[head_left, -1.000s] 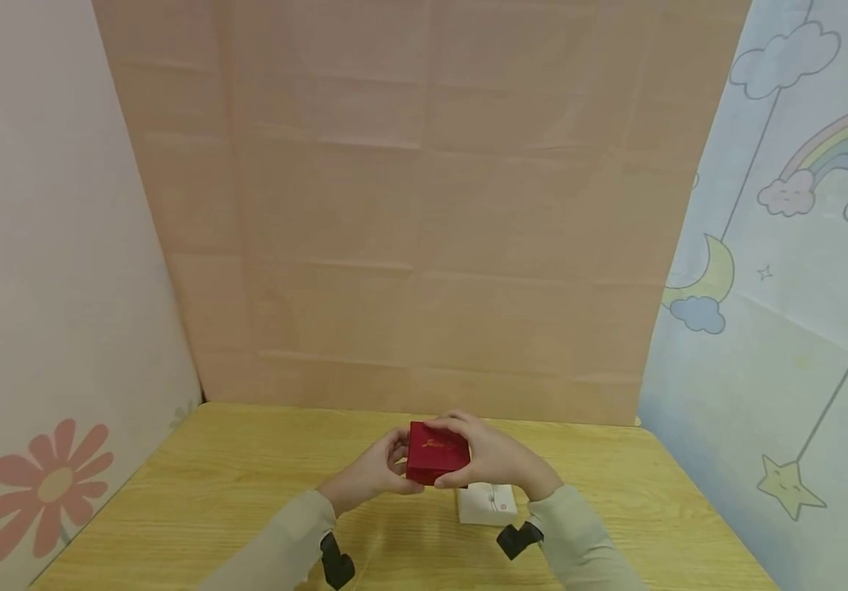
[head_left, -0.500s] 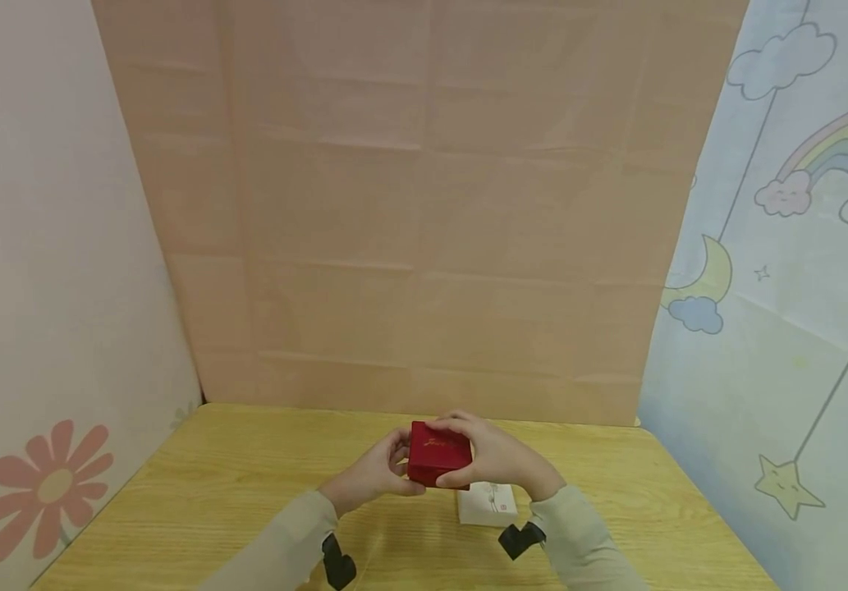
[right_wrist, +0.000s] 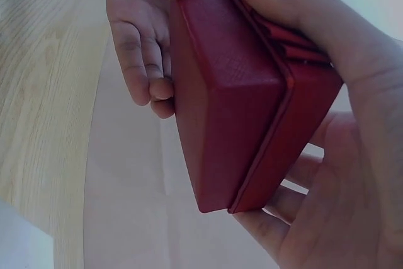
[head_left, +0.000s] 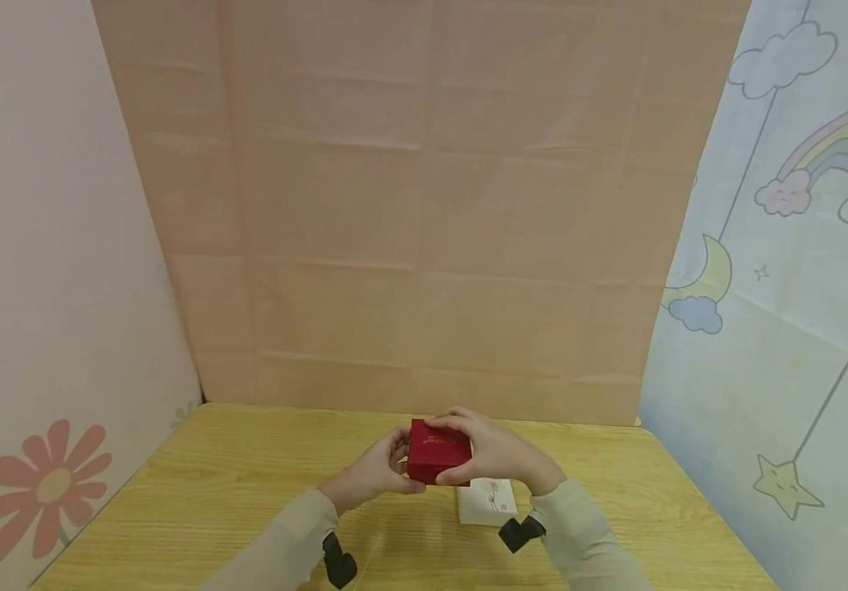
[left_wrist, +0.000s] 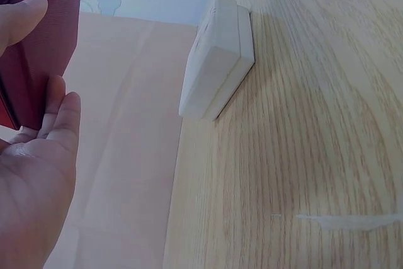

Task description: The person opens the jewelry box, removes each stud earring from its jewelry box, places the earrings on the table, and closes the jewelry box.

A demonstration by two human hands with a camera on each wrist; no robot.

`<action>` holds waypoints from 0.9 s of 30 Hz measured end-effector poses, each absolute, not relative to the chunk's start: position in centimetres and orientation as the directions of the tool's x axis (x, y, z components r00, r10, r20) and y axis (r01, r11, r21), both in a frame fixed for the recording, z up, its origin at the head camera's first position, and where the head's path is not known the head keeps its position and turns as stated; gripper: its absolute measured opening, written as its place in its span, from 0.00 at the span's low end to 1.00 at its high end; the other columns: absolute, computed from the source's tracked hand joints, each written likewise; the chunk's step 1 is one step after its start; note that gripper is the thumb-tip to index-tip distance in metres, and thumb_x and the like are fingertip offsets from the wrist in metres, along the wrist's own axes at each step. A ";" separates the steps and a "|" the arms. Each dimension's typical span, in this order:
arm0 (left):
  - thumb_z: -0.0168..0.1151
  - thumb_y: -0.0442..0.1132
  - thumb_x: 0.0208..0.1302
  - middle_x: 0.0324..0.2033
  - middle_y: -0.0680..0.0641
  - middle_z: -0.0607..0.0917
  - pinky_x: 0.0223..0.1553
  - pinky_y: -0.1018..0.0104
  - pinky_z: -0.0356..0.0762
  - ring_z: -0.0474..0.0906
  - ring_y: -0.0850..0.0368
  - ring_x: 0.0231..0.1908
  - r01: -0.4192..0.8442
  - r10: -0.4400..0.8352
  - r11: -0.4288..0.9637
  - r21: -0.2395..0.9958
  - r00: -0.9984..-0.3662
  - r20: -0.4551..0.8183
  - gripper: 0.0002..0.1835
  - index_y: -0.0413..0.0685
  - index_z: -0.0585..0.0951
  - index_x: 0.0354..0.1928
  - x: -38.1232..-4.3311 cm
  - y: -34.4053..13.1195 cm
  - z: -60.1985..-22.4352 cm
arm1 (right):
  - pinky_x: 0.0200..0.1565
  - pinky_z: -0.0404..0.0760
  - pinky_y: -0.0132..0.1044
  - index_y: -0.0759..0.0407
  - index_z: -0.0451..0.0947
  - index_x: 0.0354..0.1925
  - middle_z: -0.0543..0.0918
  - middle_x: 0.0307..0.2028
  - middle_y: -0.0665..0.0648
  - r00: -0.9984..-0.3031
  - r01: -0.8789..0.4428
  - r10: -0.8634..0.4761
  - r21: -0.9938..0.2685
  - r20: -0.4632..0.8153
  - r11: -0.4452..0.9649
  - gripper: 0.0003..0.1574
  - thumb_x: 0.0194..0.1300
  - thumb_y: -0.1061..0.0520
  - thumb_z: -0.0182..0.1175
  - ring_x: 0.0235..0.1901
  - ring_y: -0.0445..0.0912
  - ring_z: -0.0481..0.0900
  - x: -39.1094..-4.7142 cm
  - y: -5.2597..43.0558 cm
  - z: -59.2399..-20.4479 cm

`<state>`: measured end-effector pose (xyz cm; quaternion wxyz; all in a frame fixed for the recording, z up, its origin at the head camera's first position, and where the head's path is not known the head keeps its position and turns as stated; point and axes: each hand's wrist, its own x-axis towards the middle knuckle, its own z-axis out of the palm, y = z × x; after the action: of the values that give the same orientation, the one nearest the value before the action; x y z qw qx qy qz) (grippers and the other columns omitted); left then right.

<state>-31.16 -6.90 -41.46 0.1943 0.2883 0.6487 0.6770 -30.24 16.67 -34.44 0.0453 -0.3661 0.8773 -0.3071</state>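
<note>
A small dark red box (head_left: 437,453) with gold lettering on its upper face is held above the table. My left hand (head_left: 368,469) grips its left side, thumb at the near side and fingers behind. From the right, my right hand (head_left: 503,456) spans the box between thumb and fingers. In the right wrist view, a seam runs round the red box (right_wrist: 242,61), with folded red ribbon (right_wrist: 293,45) under the right thumb. The seam looks closed; the inside is hidden. A flat white box (head_left: 486,504) with a printed design lies below and right of the hands.
The wood-grain table (head_left: 261,476) meets an orange-brown backdrop (head_left: 424,246). Patterned side panels stand left and right. A pale strip (left_wrist: 346,221) marks the tabletop in the left wrist view. Black wrist mounts (head_left: 338,561) hang below the sleeves.
</note>
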 end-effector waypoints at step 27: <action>0.70 0.27 0.54 0.58 0.43 0.70 0.55 0.64 0.76 0.70 0.53 0.58 0.116 0.642 -0.078 0.990 -0.754 0.139 0.41 0.41 0.58 0.67 -31.0 -7.3 -41.5 | 0.49 0.78 0.41 0.51 0.68 0.66 0.70 0.60 0.54 -0.738 -0.633 -0.619 -0.593 0.268 0.498 0.46 0.51 0.44 0.74 0.55 0.51 0.71 -30.1 18.5 -32.3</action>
<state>-31.01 -7.30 -41.51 0.1951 0.2915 0.6505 0.6737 -30.06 18.52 -32.27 -0.0097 -0.3618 0.8653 -0.3467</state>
